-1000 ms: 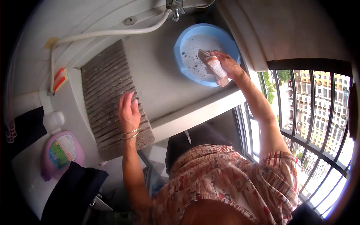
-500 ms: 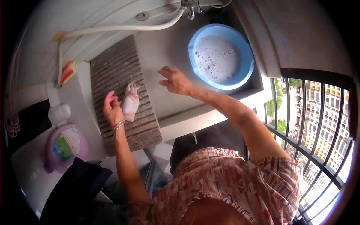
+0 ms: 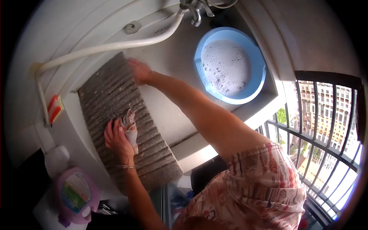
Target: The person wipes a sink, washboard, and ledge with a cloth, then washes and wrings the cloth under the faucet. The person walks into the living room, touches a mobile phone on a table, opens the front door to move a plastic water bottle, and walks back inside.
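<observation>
A grey ridged stone washboard (image 3: 111,92) lies slantwise across the left part of the sink. On its ridges rests a small pale, crumpled cloth (image 3: 131,132), bunched at its upper end. My left hand (image 3: 118,140) is on the board just left of the cloth, its fingers apart and the thumb side against the fabric; I see no grip on it. At the board's upper right edge is my right hand (image 3: 140,71), smeared by motion, with its fingertips partly hidden. A blue basin (image 3: 198,61) of foamy water (image 3: 226,67) stands in the sink at the right.
A metal tap (image 3: 196,17) and a white hose (image 3: 111,46) run along the back. At the left are a red and white packet (image 3: 56,109) and a pink detergent bottle (image 3: 78,191). Black window bars (image 3: 314,111) rise at the right.
My right hand has moved left from above the sink floor to the board's upper edge. My left hand is now close against the cloth. The view has shifted and turned slightly.
</observation>
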Action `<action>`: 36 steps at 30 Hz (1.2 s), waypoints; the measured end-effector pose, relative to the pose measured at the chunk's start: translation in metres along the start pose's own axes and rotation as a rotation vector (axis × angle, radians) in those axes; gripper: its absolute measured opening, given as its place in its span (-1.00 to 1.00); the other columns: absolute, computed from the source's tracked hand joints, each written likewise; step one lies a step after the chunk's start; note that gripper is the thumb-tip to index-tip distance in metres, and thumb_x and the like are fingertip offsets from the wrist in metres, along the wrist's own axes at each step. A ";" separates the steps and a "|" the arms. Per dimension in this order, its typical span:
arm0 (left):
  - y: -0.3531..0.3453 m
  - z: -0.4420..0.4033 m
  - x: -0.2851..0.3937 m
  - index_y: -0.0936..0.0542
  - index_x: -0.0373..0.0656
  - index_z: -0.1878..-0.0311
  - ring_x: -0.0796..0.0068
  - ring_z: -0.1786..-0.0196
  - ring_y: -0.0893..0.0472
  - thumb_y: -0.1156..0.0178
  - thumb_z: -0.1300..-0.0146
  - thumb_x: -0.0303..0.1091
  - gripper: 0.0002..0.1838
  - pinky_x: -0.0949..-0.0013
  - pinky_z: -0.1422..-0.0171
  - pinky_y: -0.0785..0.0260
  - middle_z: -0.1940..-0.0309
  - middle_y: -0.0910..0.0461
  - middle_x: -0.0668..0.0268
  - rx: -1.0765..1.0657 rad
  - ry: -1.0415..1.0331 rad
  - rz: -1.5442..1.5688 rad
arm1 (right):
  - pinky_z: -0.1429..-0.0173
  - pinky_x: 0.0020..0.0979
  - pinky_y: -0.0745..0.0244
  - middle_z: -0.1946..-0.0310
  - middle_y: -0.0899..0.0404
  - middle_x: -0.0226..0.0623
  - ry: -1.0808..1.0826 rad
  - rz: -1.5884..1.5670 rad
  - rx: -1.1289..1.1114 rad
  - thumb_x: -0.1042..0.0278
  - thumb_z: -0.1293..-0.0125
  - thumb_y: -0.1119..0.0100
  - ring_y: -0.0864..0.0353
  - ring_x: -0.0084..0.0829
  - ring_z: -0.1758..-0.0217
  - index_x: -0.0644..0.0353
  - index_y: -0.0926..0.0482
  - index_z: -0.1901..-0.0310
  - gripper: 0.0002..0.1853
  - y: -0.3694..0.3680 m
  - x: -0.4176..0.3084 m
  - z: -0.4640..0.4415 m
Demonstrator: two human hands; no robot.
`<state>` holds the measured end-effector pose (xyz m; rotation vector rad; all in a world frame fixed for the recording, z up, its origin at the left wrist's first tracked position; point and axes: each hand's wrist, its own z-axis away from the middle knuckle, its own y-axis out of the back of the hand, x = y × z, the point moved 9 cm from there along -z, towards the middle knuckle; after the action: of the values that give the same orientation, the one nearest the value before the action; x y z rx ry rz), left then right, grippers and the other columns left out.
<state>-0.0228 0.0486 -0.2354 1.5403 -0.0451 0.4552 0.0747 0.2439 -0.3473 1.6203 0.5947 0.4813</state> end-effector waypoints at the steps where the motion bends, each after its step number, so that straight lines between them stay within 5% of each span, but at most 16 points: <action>1: -0.001 0.002 -0.001 -0.43 0.05 -0.07 0.22 -0.26 -0.15 0.28 -0.28 -0.14 -0.60 0.05 -0.29 0.13 -0.18 -0.27 0.32 -0.011 0.022 -0.013 | -0.35 -0.29 0.03 -0.10 -0.31 -0.20 0.104 -0.044 -0.079 0.20 -0.04 -0.02 -0.18 -0.26 -0.24 0.22 -0.38 -0.04 -0.51 0.004 -0.001 -0.006; 3: -0.005 0.005 -0.002 -0.42 0.04 -0.08 0.21 -0.26 -0.15 0.29 -0.28 -0.15 -0.60 0.04 -0.28 0.13 -0.17 -0.27 0.31 -0.023 0.019 -0.016 | -0.31 -0.26 -0.04 -0.04 -0.37 -0.22 0.205 -0.084 -0.163 0.21 -0.03 -0.04 -0.23 -0.24 -0.20 0.19 -0.43 0.03 -0.57 0.005 0.003 -0.001; 5: 0.000 0.003 0.000 -0.42 0.02 -0.08 0.19 -0.23 -0.19 0.28 -0.28 -0.16 -0.61 0.04 -0.26 0.06 -0.16 -0.28 0.30 -0.002 0.006 -0.091 | -0.22 -0.22 -0.15 0.11 -0.45 -0.27 -0.017 -0.396 0.467 0.21 -0.04 -0.06 -0.30 -0.24 -0.12 0.11 -0.44 0.14 -0.68 0.051 0.051 0.013; 6: 0.002 0.002 0.001 -0.42 0.02 -0.08 0.19 -0.23 -0.19 0.28 -0.28 -0.16 -0.61 0.04 -0.26 0.06 -0.16 -0.28 0.30 0.007 0.004 -0.087 | -0.20 -0.18 -0.18 0.12 -0.45 -0.27 -0.335 -0.361 0.298 0.18 -0.07 -0.04 -0.32 -0.26 -0.09 0.07 -0.42 0.16 -0.71 0.022 0.097 0.014; 8: 0.001 0.002 0.000 -0.42 0.01 -0.07 0.18 -0.21 -0.22 0.26 -0.28 -0.16 -0.62 0.07 -0.24 0.00 -0.14 -0.29 0.27 0.010 -0.012 -0.080 | -0.25 -0.16 -0.12 -0.01 -0.36 -0.17 -0.583 -0.469 0.109 0.15 -0.13 0.00 -0.26 -0.20 -0.14 0.08 -0.40 0.06 -0.65 -0.054 0.154 0.003; 12: 0.005 0.003 0.005 -0.42 -0.01 -0.06 0.17 -0.19 -0.24 0.26 -0.29 -0.17 -0.63 0.11 -0.23 -0.04 -0.11 -0.31 0.21 0.052 -0.072 -0.101 | -0.28 -0.12 -0.03 -0.10 -0.23 -0.10 -0.850 0.002 0.413 0.16 -0.24 0.14 -0.14 -0.17 -0.21 0.25 -0.30 -0.06 -0.57 0.022 0.153 0.058; 14: 0.004 0.001 0.004 -0.42 -0.02 -0.06 0.16 -0.19 -0.24 0.26 -0.29 -0.17 -0.62 0.10 -0.23 -0.03 -0.11 -0.31 0.21 0.049 -0.083 -0.075 | -0.23 -0.17 -0.14 -0.09 -0.24 -0.18 -0.491 -0.175 0.254 0.19 -0.26 0.13 -0.21 -0.19 -0.17 0.29 -0.27 -0.06 -0.58 -0.011 0.097 0.023; 16: 0.002 0.002 0.002 -0.42 -0.02 -0.06 0.16 -0.19 -0.24 0.27 -0.28 -0.18 -0.62 0.10 -0.24 -0.02 -0.12 -0.30 0.21 0.047 -0.068 -0.088 | -0.15 -0.28 -0.27 -0.03 -0.30 -0.20 -0.163 -0.686 0.383 0.26 -0.26 0.10 -0.30 -0.19 -0.10 0.27 -0.28 -0.07 -0.61 0.030 0.019 0.023; 19: 0.001 0.000 0.004 -0.42 -0.01 -0.07 0.16 -0.19 -0.24 0.29 -0.28 -0.19 -0.61 0.10 -0.24 -0.02 -0.12 -0.30 0.22 0.041 -0.057 -0.100 | -0.08 -0.37 -0.35 0.06 -0.37 -0.22 -0.095 -0.637 0.337 0.33 -0.25 0.10 -0.36 -0.22 -0.03 0.27 -0.34 0.01 -0.69 -0.001 0.021 0.013; 20: 0.002 0.002 0.003 -0.42 -0.01 -0.07 0.16 -0.19 -0.24 0.29 -0.28 -0.19 -0.61 0.10 -0.24 -0.02 -0.12 -0.30 0.22 0.045 -0.053 -0.109 | -0.06 -0.39 -0.36 0.16 -0.42 -0.23 -0.046 -0.509 0.567 0.34 -0.23 0.06 -0.39 -0.26 0.04 0.23 -0.37 0.08 -0.74 0.029 0.040 0.026; 23: 0.000 0.001 0.003 -0.41 -0.02 -0.07 0.17 -0.19 -0.24 0.29 -0.28 -0.18 -0.61 0.08 -0.24 -0.02 -0.12 -0.30 0.21 0.023 -0.048 -0.122 | 0.03 -0.30 -0.33 0.08 -0.41 -0.20 -0.404 -0.354 0.290 0.34 -0.22 0.17 -0.37 -0.34 0.01 0.13 -0.43 0.05 -0.71 0.003 0.147 0.013; 26: 0.001 0.003 0.000 -0.41 0.01 -0.08 0.17 -0.19 -0.23 0.28 -0.29 -0.17 -0.61 0.08 -0.25 0.00 -0.13 -0.29 0.23 0.017 -0.035 -0.082 | -0.03 -0.27 -0.29 0.04 -0.37 -0.16 -0.626 0.184 0.177 0.36 -0.17 0.12 -0.33 -0.30 -0.05 0.17 -0.42 0.06 -0.70 0.022 0.160 0.041; 30: -0.001 0.002 -0.003 -0.40 0.08 -0.11 0.25 -0.28 -0.14 0.38 -0.34 -0.11 -0.58 0.09 -0.30 0.15 -0.18 -0.25 0.35 -0.003 0.013 -0.064 | -0.24 -0.31 -0.20 -0.06 -0.30 -0.19 -0.161 -0.584 0.253 0.29 -0.16 0.07 -0.24 -0.25 -0.16 0.17 -0.38 -0.04 -0.61 -0.025 0.023 -0.003; 33: -0.004 0.000 -0.006 -0.40 0.08 -0.11 0.24 -0.28 -0.13 0.37 -0.34 -0.11 -0.58 0.10 -0.30 0.16 -0.19 -0.25 0.35 -0.020 0.000 -0.060 | -0.30 -0.33 -0.15 -0.09 -0.25 -0.16 0.131 -0.216 0.306 0.20 -0.12 -0.03 -0.23 -0.20 -0.18 0.18 -0.32 -0.10 -0.51 -0.003 0.007 -0.002; 35: 0.000 0.002 -0.001 -0.41 0.06 -0.09 0.21 -0.24 -0.18 0.30 -0.31 -0.14 -0.61 0.10 -0.28 0.09 -0.16 -0.27 0.28 0.022 -0.020 -0.058 | -0.25 -0.28 -0.19 -0.12 -0.23 -0.15 -0.313 -0.657 0.224 0.10 -0.12 -0.09 -0.23 -0.15 -0.17 0.23 -0.33 -0.09 -0.46 0.034 0.080 0.017; 36: 0.000 0.005 -0.001 -0.41 0.06 -0.09 0.21 -0.24 -0.18 0.30 -0.31 -0.14 -0.61 0.10 -0.28 0.09 -0.16 -0.27 0.28 0.010 -0.023 -0.064 | -0.28 -0.24 -0.13 -0.14 -0.19 -0.11 -0.398 -0.608 0.206 0.07 -0.15 -0.04 -0.19 -0.12 -0.19 0.26 -0.31 -0.10 -0.45 0.022 0.114 0.022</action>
<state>-0.0223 0.0434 -0.2350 1.5528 -0.0116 0.3880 0.1789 0.2967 -0.3314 1.5689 0.8037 -0.3532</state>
